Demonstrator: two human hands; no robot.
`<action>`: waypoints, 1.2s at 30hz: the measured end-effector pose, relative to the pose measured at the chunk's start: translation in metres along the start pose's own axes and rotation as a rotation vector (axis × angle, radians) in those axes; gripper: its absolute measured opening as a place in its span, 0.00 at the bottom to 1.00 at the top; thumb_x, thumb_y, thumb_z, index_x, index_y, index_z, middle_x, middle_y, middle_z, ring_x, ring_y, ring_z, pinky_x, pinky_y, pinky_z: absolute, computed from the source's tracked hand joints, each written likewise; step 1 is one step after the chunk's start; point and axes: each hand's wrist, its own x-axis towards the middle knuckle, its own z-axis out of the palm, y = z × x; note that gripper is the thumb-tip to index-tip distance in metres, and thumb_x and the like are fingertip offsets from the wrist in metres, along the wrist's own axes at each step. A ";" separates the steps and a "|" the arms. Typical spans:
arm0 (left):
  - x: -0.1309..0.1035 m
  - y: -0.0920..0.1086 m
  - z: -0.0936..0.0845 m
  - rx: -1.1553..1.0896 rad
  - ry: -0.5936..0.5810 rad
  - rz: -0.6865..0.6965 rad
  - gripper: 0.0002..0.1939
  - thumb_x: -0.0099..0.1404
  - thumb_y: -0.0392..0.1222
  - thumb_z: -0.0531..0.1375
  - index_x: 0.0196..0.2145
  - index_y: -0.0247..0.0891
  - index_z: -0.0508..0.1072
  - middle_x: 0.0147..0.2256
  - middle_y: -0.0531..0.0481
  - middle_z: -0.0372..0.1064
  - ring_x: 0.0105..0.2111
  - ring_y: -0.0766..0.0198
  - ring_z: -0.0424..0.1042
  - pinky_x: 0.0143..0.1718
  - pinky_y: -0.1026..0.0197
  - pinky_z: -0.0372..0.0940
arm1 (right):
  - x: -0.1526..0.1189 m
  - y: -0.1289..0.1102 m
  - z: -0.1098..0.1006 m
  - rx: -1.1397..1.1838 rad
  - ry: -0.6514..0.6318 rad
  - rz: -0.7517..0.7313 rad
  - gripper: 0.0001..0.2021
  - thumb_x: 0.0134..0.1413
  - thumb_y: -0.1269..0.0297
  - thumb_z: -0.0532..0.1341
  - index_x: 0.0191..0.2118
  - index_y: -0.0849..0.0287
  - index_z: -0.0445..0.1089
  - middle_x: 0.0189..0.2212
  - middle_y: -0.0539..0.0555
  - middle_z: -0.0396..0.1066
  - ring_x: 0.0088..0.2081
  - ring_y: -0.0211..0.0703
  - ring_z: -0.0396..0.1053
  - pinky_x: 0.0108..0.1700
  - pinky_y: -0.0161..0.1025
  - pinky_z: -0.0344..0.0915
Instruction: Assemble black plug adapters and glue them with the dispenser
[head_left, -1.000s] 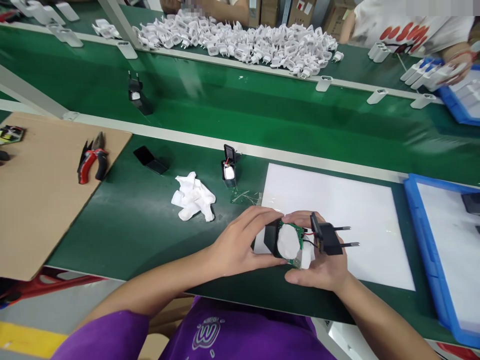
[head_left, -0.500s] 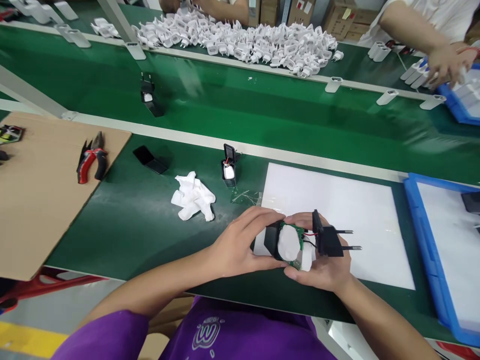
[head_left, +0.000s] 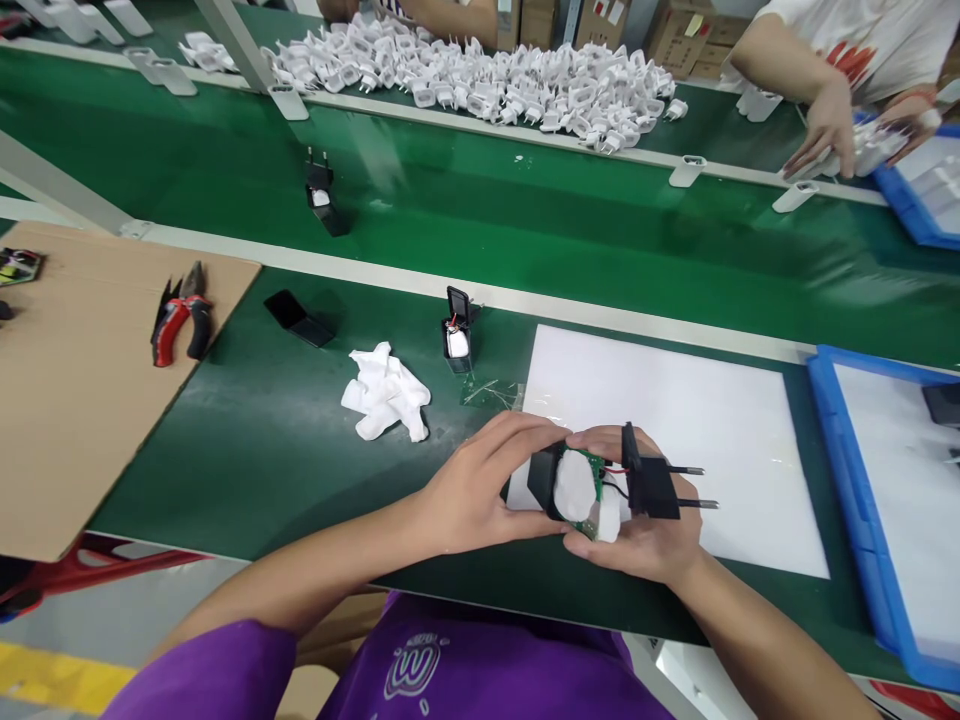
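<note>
low in the frame's centre: left hand [head_left: 469,495] and right hand [head_left: 645,535] together, both clamped on open black charger [head_left: 592,485], prongs pointing right, over white sheet [head_left: 675,400] on tabletop [head_left: 262,430]. crumpled white cloth [head_left: 384,393] left of centre; red pliers [head_left: 178,315] far left.

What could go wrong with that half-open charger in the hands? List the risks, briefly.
1. The plug cap hangs off the black housing only by thin red and black wires; pulling the halves apart could strain or snap them.
2. The circuit board sits partly out of the housing under a white pad; pressure from the left hand might pinch a wire.
3. The right hand supports it above the white sheet; a slip could drop it.
</note>
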 end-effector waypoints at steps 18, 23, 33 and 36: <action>0.000 -0.001 -0.001 0.028 -0.006 0.048 0.32 0.58 0.49 0.67 0.57 0.39 0.61 0.49 0.39 0.68 0.51 0.52 0.68 0.51 0.49 0.68 | 0.006 -0.005 -0.001 -0.078 -0.016 -0.064 0.22 0.51 0.63 0.68 0.51 0.56 0.66 0.40 0.60 0.71 0.42 0.59 0.71 0.40 0.54 0.72; -0.001 -0.002 -0.001 0.022 -0.009 0.062 0.33 0.59 0.51 0.66 0.58 0.40 0.61 0.49 0.39 0.68 0.51 0.50 0.68 0.51 0.47 0.68 | 0.005 -0.004 -0.003 -0.089 -0.027 -0.087 0.26 0.51 0.59 0.69 0.54 0.57 0.64 0.41 0.60 0.71 0.43 0.57 0.71 0.40 0.51 0.73; -0.001 -0.002 -0.002 0.017 -0.009 0.069 0.33 0.58 0.51 0.67 0.57 0.39 0.61 0.50 0.39 0.68 0.52 0.51 0.68 0.52 0.47 0.67 | 0.001 -0.002 -0.004 -0.098 -0.035 -0.071 0.27 0.51 0.56 0.69 0.55 0.56 0.64 0.43 0.59 0.71 0.44 0.55 0.71 0.42 0.52 0.73; 0.000 -0.001 -0.002 0.015 -0.013 0.065 0.32 0.59 0.51 0.66 0.58 0.40 0.62 0.50 0.39 0.68 0.52 0.50 0.68 0.52 0.46 0.67 | 0.002 -0.003 -0.006 -0.105 -0.053 -0.073 0.28 0.50 0.56 0.70 0.55 0.56 0.63 0.43 0.59 0.71 0.44 0.56 0.71 0.43 0.52 0.73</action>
